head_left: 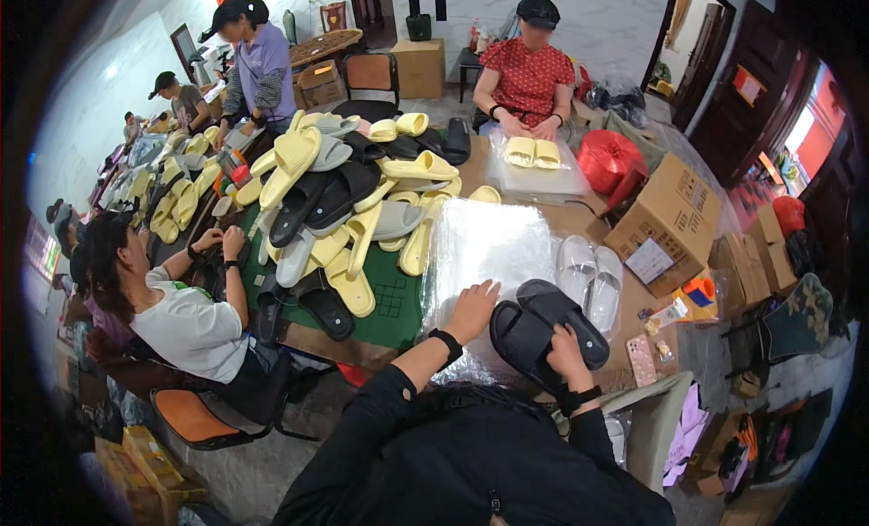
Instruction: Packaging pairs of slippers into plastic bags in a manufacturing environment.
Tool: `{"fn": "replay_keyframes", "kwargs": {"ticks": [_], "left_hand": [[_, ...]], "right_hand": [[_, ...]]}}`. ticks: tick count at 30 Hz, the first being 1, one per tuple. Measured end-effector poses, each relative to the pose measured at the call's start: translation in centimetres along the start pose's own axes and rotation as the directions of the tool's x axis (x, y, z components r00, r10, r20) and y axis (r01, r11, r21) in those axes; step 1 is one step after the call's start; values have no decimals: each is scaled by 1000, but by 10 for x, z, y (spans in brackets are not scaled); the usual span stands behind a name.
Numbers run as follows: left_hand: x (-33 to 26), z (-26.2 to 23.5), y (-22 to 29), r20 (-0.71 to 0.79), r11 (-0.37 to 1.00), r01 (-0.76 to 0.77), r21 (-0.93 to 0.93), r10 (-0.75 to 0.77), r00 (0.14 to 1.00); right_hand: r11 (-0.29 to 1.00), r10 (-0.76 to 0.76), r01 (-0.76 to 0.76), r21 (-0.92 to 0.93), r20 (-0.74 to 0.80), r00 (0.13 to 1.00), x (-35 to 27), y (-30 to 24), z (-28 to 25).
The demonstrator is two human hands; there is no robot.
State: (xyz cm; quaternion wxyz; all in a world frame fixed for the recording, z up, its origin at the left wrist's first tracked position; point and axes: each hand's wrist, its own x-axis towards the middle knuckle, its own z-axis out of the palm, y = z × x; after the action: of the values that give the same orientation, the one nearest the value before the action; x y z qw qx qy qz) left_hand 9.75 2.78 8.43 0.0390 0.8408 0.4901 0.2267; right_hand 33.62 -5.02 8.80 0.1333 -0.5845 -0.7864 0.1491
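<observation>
My right hand (pixel 568 352) grips a pair of black slide slippers (pixel 529 340) at the table's near edge; its fingers are partly hidden against the upper slipper. Close by on the left, my left hand (pixel 475 310) lies with fingers stretched out on a stack of clear plastic bags (pixel 484 245). Just beyond the black pair, white slippers (pixel 590 277) sit in clear plastic. A large heap of loose yellow, grey and black slippers (pixel 344 196) covers the table to the left of the bags.
A cardboard box (pixel 663 214) and a roll of red plastic twine (pixel 612 161) stand at the right. A pink phone (pixel 641 359) lies near the right edge. Across the table, a person in red handles yellow slippers (pixel 532 151) on plastic. Several other people sit or stand along the left.
</observation>
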Motion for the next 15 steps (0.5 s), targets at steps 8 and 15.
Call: {"fn": "replay_keyframes", "kwargs": {"ticks": [8,15], "left_hand": [[2,3,5,20,948,210,-238,-212,977],[-2,3,28,-20,998,27,-49,-28,999]], "right_hand": [[997,-25,21,-76,-54,998,-2,-4,16],[968,-20,13,-251,-28,999,16,-26,24]]}}
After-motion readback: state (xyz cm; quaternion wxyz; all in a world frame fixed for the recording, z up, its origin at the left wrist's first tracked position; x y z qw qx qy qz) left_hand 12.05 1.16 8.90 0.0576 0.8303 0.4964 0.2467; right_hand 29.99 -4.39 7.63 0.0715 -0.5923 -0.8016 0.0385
